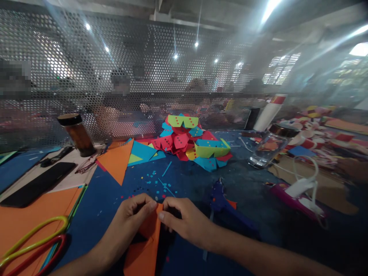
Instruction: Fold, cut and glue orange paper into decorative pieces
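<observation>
An orange folded paper lies at the near edge of the dark blue table, its top end between my two hands. My left hand is closed, thumb and fingers pinching the paper's upper left edge. On the right side of the same top end, my right hand pinches the edge with thumb and forefinger. A blue hole punch rests to the right of my right hand. Beyond the hands, small blue and red paper bits are scattered. Farther back stands a pile of punched, folded paper pieces.
Orange and blue paper triangles lie back left. At left are scissors, a black phone and a brown bottle. A clear jar and a purple tool are at right. A perforated metal screen stands behind.
</observation>
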### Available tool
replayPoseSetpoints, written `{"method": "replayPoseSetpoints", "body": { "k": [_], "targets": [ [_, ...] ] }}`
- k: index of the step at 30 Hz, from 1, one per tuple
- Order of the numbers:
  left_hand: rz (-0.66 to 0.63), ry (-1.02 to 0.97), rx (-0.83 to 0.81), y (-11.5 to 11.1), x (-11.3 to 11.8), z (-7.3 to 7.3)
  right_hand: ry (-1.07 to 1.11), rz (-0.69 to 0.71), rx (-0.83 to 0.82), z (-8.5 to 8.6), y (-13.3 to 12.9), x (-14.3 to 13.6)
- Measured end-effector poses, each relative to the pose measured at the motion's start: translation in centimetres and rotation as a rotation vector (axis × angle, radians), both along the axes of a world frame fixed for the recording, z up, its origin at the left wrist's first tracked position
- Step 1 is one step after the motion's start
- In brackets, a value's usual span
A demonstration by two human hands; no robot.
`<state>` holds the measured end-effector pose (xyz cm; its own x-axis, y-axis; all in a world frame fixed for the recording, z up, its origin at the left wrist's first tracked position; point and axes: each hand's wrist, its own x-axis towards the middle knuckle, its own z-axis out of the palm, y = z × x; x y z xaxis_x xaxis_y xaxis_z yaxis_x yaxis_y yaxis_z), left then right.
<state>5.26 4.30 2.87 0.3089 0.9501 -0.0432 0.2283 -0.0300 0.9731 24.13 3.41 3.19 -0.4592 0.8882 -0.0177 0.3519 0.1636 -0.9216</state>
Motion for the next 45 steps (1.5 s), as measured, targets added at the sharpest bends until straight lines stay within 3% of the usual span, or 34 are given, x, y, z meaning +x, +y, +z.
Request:
{"method": "replayPoseSetpoints", "body": {
  "k": [9,16,22,26,32,45],
  "targets": [
    [0.033,-0.065,-0.069,-0.2,0.2,0.2,-0.015,0.025,-0.042,0.5,-0.2,-0.2],
    [-0.028,-0.141,-0.149,0.3,0.3,-0.6,-0.060,0.047,-0.049,0.0,0.0,-0.2],
    [0.042,-0.125,-0.093,0.5,0.0,-0.5,-0.072,0.096,-0.028,-0.1,-0.1,0.0],
    [0.006,-0.113,-0.095,0.6,0.1,-0.1,-0.117,0.100,-0.027,-0.2,-0.2,-0.1],
    [0.037,-0.199,-0.099,0.6,0.0,-0.2,-0.162,0.074,0.028,0.4,-0.1,-0.1],
    [0.107,-0.362,-0.272,0.9,-0.3,-0.9,-0.029,0.000,0.023,0.4,0.3,0.2]
  ]
}}
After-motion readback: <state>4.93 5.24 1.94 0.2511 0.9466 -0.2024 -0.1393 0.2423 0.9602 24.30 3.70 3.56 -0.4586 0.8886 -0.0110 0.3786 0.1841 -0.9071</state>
